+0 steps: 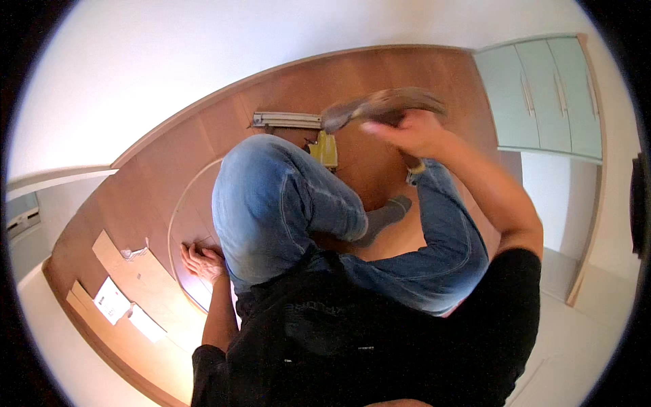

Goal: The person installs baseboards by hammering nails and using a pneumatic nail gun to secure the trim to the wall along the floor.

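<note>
Right hand [415, 134] grips a motion-blurred grey-brown object [386, 103] above the wooden floor [271, 88]; left hand [203, 263], loosely open, is at the floor's left. The green cabinet [542, 95] at its right edge is closed, contents hidden. A raised knee [254, 176] partly blocks a yellow object [325, 150] beside a metal rail [288, 120].

You have two hands [415, 132], one brown object [359, 108] gripped, one metal bar [288, 120] left of that grip, one yellow object [326, 150] nearer you, three doors [539, 91] rightward, two white sheets [112, 300] far lower left.
</note>
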